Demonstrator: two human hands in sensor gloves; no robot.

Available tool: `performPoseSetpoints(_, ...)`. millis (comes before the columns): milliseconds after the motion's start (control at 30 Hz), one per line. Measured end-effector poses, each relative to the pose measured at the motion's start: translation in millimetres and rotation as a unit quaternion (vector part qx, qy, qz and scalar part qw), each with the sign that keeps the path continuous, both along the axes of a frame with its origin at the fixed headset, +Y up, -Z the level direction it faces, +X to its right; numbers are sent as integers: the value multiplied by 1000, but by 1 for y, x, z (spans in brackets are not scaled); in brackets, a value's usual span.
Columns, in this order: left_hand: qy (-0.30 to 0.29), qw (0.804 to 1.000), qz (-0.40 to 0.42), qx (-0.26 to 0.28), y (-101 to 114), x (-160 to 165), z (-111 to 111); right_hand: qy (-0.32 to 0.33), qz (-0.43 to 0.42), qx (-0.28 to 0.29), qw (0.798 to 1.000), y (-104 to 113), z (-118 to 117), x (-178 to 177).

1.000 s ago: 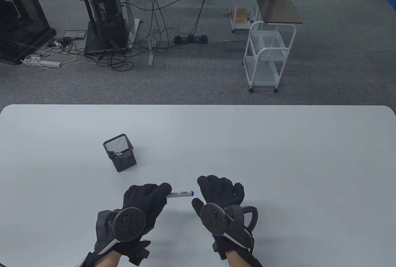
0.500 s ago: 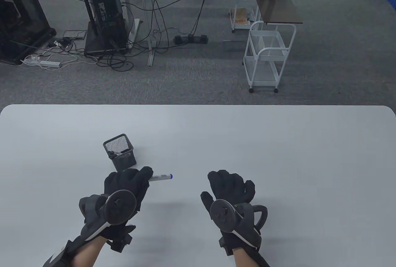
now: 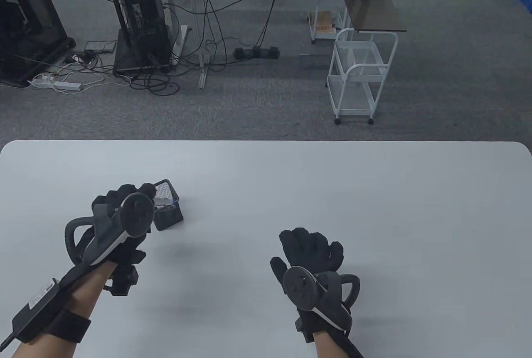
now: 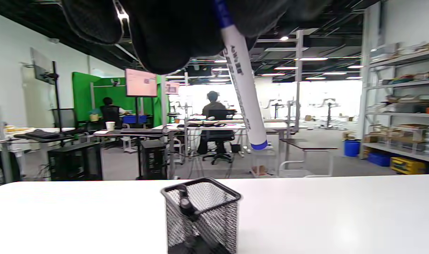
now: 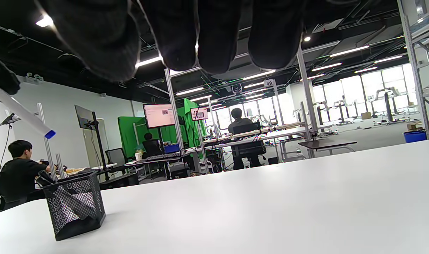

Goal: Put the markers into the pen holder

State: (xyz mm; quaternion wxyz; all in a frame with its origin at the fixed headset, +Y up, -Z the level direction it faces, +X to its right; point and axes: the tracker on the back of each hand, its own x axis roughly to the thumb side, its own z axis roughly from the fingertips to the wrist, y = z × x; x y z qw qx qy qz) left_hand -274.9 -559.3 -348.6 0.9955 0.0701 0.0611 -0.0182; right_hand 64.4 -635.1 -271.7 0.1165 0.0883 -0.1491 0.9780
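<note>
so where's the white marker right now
In the left hand, on the table's left side: the white marker hangs tilted, blue end down, just above the mesh pen holder.

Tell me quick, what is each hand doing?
Left hand: holds a white marker with blue ends above the black mesh pen holder.
Right hand: open, holding nothing.

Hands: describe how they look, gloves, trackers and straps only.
Both the left hand and right hand wear black fabric gloves. Each back carries a dark grey tracker with a round disc, a loop ring and a white stripe. Forearms are bare; the left has a black strap and a labelled black box.
</note>
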Motion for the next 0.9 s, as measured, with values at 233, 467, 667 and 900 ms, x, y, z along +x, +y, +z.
performPoseSetpoints(233,53,998,-29,-20,0,-15,-38,3,6,-1,1000,-2,0,-3)
performPoseSetpoints(467,72,994,-45,-63,-25,-13,-68,5,16,-11,1000,-7,-4,-6)
performPoseSetpoints(667,88,990,-54,-96,-44,-18,-85,7,25,-17,1000,-10,-6,-9)
performPoseSetpoints(900,89,988,-43,-117,-61,-25,-96,9,34,-27,999,-16,-10,-11)
